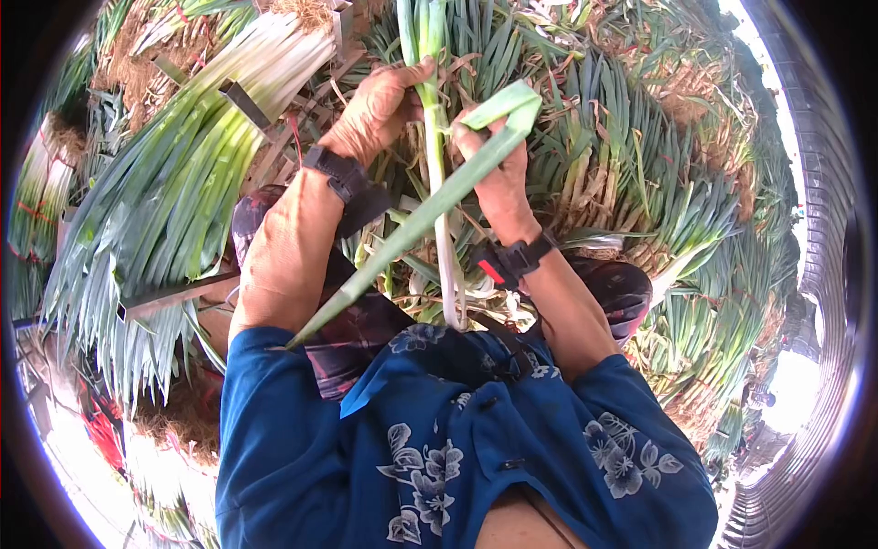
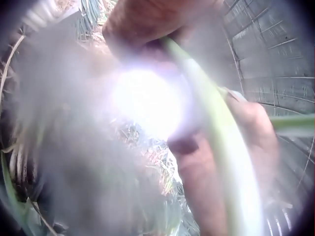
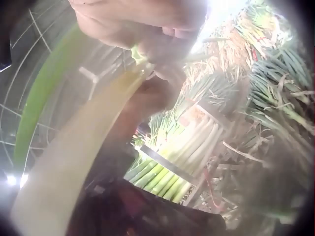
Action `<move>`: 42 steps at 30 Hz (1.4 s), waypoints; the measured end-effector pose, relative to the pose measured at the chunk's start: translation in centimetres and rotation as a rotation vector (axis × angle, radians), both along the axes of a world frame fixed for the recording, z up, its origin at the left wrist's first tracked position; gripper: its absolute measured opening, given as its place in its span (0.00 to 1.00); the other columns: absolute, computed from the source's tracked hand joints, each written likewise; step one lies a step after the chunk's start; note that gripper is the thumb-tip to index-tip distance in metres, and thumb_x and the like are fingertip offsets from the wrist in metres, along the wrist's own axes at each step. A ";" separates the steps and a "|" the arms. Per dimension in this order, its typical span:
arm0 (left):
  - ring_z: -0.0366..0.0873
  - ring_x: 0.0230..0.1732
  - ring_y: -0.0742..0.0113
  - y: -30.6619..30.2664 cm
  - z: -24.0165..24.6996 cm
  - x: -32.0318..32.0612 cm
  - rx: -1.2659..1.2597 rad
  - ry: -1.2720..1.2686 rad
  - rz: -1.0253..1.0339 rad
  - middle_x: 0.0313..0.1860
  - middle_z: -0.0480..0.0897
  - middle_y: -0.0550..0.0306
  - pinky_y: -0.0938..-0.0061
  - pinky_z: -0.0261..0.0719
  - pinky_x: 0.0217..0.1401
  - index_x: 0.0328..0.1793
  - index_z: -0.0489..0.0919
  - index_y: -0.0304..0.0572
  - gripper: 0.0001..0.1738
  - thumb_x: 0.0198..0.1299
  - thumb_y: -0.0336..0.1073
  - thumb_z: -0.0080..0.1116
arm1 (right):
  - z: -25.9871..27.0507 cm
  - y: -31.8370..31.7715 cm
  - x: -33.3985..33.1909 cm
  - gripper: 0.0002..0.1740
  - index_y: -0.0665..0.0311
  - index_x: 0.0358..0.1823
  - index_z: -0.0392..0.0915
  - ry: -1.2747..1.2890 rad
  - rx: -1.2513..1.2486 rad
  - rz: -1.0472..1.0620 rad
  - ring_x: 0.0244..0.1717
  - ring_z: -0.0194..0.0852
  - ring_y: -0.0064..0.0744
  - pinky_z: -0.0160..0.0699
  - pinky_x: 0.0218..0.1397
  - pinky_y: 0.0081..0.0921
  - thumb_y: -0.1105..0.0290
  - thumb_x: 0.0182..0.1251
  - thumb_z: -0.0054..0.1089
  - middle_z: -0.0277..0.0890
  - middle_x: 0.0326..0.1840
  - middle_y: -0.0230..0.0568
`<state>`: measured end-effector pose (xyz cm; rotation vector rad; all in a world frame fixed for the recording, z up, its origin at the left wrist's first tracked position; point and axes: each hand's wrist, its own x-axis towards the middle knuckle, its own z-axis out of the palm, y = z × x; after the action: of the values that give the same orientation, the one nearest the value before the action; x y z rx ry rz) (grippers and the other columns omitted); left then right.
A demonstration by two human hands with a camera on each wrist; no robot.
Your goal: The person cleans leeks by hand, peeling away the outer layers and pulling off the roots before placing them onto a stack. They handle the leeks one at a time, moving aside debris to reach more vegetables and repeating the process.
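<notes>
A long green onion (image 1: pixel 435 174) stands in front of the person's body, its white end down near the lap and its green leaves upward. My left hand (image 1: pixel 380 108) grips it where the white stem turns green, thumb across the front. Close by on the other side, my right hand (image 1: pixel 501 178) pinches a long outer leaf (image 1: pixel 402 240), which folds over above the knuckles and hangs across the stem toward the left forearm. Seen from the right wrist, a pale strip of leaf (image 3: pixel 74 147) trails down from the fingers. Glare whitens much of the left wrist view.
A big bundle of trimmed green onions (image 1: pixel 210 146) lies at the left in a metal frame (image 1: pixel 245 105). Untrimmed green onions (image 1: pixel 622 137) are heaped in front and to the right. Tied bunches (image 1: pixel 41 192) stand at the far left. A ribbed wall (image 1: pixel 809 183) curves along the right.
</notes>
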<state>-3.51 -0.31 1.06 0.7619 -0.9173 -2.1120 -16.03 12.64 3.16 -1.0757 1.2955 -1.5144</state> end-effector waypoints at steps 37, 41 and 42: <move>0.76 0.41 0.71 1.0 1.7 -0.4 -0.076 0.161 0.016 0.41 0.81 0.63 0.73 0.74 0.46 0.52 0.78 0.40 0.12 0.66 0.36 0.58 | -1.3 -0.5 -3.5 0.15 0.70 0.42 0.81 0.120 0.304 0.327 0.34 0.71 0.13 0.70 0.37 0.17 0.62 0.71 0.58 0.78 0.32 0.28; 0.77 0.39 0.67 1.5 3.3 -0.3 -0.038 0.207 -0.071 0.37 0.79 0.60 0.73 0.74 0.45 0.50 0.76 0.38 0.12 0.67 0.39 0.56 | -0.5 0.0 -3.4 0.14 0.66 0.45 0.81 -0.105 0.319 0.363 0.36 0.76 0.16 0.72 0.41 0.15 0.62 0.70 0.58 0.82 0.35 0.30; 0.77 0.39 0.66 1.6 3.7 -0.3 -0.029 0.221 -0.096 0.37 0.79 0.60 0.73 0.74 0.45 0.49 0.76 0.38 0.12 0.68 0.39 0.56 | 0.1 0.2 -3.3 0.14 0.66 0.45 0.81 -0.130 0.329 0.363 0.36 0.77 0.17 0.73 0.41 0.16 0.62 0.70 0.58 0.82 0.36 0.30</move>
<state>-3.79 1.33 4.79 0.4656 -0.8763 -2.2095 -19.31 12.85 3.29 -0.9216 1.1382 -1.0409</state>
